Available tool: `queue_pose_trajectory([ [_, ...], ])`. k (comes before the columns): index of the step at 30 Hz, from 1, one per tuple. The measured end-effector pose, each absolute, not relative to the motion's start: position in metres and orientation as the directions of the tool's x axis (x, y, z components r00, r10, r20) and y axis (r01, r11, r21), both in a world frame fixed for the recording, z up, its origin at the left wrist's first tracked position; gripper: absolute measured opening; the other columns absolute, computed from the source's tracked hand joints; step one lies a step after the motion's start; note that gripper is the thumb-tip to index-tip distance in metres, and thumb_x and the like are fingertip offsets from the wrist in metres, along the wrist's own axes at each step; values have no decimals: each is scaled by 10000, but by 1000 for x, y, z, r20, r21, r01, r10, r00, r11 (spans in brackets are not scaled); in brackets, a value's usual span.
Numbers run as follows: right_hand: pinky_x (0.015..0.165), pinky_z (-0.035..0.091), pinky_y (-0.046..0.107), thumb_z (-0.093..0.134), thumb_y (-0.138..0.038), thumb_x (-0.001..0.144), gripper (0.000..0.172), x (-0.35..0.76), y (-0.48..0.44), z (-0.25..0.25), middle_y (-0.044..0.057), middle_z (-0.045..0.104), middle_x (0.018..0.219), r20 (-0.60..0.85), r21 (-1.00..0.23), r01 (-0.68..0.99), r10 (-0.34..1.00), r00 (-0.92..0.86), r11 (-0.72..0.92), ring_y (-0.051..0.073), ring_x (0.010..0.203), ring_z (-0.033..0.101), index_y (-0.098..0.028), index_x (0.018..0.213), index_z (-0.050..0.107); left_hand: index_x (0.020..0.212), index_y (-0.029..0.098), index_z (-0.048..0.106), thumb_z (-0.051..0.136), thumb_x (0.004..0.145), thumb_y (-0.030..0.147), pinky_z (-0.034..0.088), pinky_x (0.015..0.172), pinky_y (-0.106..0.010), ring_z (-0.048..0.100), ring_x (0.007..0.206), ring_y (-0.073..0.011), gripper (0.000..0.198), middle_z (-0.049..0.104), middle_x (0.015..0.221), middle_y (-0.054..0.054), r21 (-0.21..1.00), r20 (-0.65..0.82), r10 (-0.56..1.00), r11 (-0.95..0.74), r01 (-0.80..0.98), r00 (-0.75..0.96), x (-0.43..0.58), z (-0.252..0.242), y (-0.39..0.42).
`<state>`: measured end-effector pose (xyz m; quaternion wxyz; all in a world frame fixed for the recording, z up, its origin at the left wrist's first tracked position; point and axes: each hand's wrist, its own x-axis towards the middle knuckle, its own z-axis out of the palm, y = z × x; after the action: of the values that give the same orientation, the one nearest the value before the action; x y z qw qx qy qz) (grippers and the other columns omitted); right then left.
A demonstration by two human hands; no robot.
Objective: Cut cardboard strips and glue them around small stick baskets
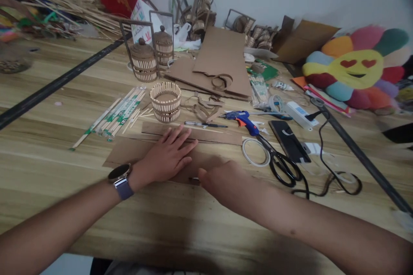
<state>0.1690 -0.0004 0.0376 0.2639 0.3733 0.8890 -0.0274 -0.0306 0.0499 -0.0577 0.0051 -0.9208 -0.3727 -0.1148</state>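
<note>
My left hand (171, 157) lies flat with fingers spread, pressing on a brown cardboard piece (125, 152). A watch (120, 174) is on that wrist. My right hand (219, 180) is closed low over the same cardboard, near its front edge. A thin, blade-like tool (194, 178) pokes out from its fingers; most of it is hidden in the hand. A narrower cardboard strip (222, 137) lies just behind, partly under my left fingertips. Beyond it are a pen (206, 124) and a small round basket of wooden sticks (166, 99).
To the right lie a blue glue gun (243, 121), a tape roll (256, 152), black scissors (284, 165), a phone (288, 139) and a power strip (300, 115). Bagged sticks (121, 111) are at left. Lidded baskets (143, 62) and cardboard sheets (222, 51) stand farther back.
</note>
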Motion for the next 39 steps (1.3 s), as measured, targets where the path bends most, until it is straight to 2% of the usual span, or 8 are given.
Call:
queue_pose_trajectory([
  [5,547,528,308,552,3,891,221,172,-1,39,104,759,808,-507,142,671,636,-582,727,283,725,763,-147,1006,665,1514,214,483,390,1073,430,250,1204,-603,212,1539,-375,500,317,1650,-154,72,216,685,-722,688,696,-31,-57,50],
  [9,557,530,315,564,-38,913,169,174,-1,38,125,769,861,-478,159,678,657,-583,718,288,735,763,-149,995,662,1510,206,489,393,1072,426,253,1198,-612,226,1533,-387,499,333,1641,-164,71,213,681,-726,684,701,-30,-57,50],
  [15,539,504,304,585,-42,904,162,178,-1,35,109,757,779,-492,141,682,648,-581,718,288,710,764,-145,999,665,1499,197,503,402,1070,416,252,1197,-620,220,1533,-394,492,348,1631,-176,77,225,675,-731,678,703,-31,-57,50],
  [21,563,491,283,594,-74,918,148,182,1,31,123,767,820,-488,138,698,662,-569,702,265,733,762,-146,1014,680,1501,203,500,402,1070,419,250,1201,-615,213,1536,-388,492,347,1634,-165,85,228,678,-728,680,699,-31,-59,50],
  [30,492,461,255,573,-4,871,279,185,-2,39,113,765,840,-529,173,693,660,-534,700,259,687,759,-155,1085,672,1498,208,505,411,1067,423,234,1213,-601,216,1538,-371,491,354,1633,-158,83,224,680,-727,682,698,-30,-57,49],
  [39,473,405,218,564,22,884,329,190,-4,47,97,762,784,-561,192,697,660,-500,691,230,657,761,-161,1141,661,1498,207,506,419,1066,410,228,1212,-606,204,1540,-375,486,359,1629,-163,85,230,677,-729,679,699,-30,-58,50],
])
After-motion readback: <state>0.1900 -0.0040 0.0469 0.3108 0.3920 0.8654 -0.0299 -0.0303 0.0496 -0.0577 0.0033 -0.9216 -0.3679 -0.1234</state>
